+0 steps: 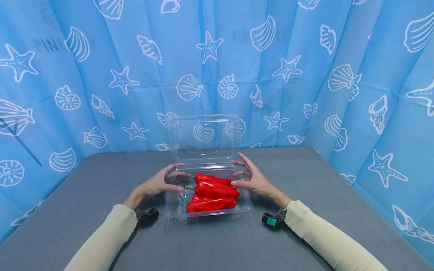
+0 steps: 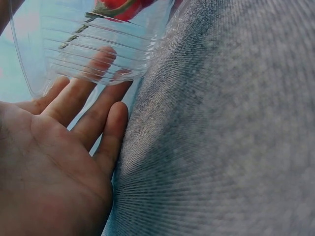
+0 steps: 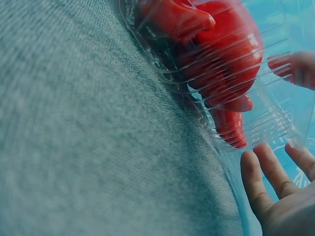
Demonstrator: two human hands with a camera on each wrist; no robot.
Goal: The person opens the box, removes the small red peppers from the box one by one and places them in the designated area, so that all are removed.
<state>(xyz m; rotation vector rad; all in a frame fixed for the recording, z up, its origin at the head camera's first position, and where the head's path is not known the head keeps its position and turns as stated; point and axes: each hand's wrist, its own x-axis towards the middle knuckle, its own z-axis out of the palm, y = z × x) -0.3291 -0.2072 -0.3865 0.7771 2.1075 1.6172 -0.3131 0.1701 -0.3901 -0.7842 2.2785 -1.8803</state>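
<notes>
A clear plastic clamshell box (image 1: 173, 214) stands on the table, its hinged lid (image 1: 203, 135) raised at the back. Several long red peppers (image 1: 213, 204) lie in it, green stems to the left. At the box's left side is my left hand (image 1: 159, 184), thumb over the rim and fingers spread along the far left corner. The left wrist view shows those fingers (image 2: 78, 101) loosely extended at the ribbed wall. My right hand (image 1: 254, 180) is at the right side, thumb above the pepper tips. In the right wrist view its fingers (image 3: 275, 172) are apart, fingertips close to the wall.
A grey cloth-covered table (image 1: 142, 244) carries the box. Behind it and at both sides hangs a blue curtain (image 1: 230, 49) with white shells and starfish. Black bands (image 1: 147, 214) are on both wrists, below pale yellow sleeves (image 1: 105, 233).
</notes>
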